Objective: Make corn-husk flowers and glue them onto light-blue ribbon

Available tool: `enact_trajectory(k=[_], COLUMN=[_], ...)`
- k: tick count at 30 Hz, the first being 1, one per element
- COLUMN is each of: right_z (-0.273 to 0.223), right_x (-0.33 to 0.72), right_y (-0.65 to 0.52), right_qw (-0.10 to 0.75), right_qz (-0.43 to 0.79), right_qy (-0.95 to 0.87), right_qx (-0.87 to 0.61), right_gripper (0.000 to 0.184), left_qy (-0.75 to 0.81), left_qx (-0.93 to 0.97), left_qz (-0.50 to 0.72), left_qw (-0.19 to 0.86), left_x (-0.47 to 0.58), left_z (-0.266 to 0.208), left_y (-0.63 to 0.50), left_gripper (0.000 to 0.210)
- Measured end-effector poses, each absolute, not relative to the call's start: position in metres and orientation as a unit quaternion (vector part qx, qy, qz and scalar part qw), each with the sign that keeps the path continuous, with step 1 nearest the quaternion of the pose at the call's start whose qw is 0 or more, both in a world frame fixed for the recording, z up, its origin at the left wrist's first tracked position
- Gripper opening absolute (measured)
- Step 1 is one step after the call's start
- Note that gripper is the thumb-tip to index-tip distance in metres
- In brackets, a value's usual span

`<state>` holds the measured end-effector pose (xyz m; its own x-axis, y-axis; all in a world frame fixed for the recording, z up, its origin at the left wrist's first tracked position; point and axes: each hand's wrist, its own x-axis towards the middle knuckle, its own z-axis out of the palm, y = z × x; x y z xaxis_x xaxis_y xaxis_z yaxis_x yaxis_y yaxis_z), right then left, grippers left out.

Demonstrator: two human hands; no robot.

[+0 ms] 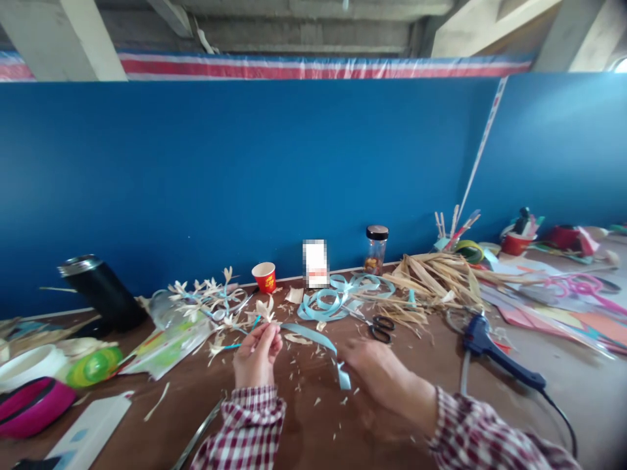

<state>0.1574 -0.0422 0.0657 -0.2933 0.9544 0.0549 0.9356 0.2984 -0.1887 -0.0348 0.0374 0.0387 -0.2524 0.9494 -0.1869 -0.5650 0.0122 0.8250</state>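
My left hand (259,349) is closed in a pinch at the base of a cream husk flower (266,309). From those fingertips a light blue ribbon (311,334) runs right and curls down towards the brown table. My right hand (367,362) hovers close to the ribbon's lower end; motion smears its fingers, so whether they grip the ribbon is unclear. Black-handled scissors (381,329) lie just beyond it. Behind both hands sits a loose coil of blue ribbon (318,303). Finished-looking husk flowers on stems (206,297) stand left of a red paper cup (265,279).
A blue glue gun (490,346) with its cord lies right of my right hand. Dry husks (435,281) are heaped behind it, near a lidded jar (376,251). On the left are a black flask (100,294) and a pink tape roll (34,406). Tweezers (198,434) lie in front.
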Motion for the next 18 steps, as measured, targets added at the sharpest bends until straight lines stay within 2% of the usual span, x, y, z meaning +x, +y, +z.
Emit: enact_trajectory(k=[3, 8, 18], right_z=[0.051, 0.035, 0.031], right_x=[0.124, 0.097, 0.094], right_y=[-0.031, -0.022, -0.022], right_qw=[0.041, 0.074, 0.07], right_qz=[0.046, 0.033, 0.05], right_qy=[-0.825, -0.852, -0.821], right_qx=[-0.562, -0.517, -0.564], right_gripper=[0.018, 0.016, 0.017], left_qy=[0.445, 0.444, 0.422], left_qx=[0.219, 0.241, 0.226], left_qz=[0.684, 0.712, 0.66], left_qw=[0.536, 0.487, 0.579], left_x=[-0.041, -0.041, -0.033], left_z=[0.044, 0.044, 0.039], left_y=[0.04, 0.04, 0.037], left_gripper=[0.013, 0.019, 0.006])
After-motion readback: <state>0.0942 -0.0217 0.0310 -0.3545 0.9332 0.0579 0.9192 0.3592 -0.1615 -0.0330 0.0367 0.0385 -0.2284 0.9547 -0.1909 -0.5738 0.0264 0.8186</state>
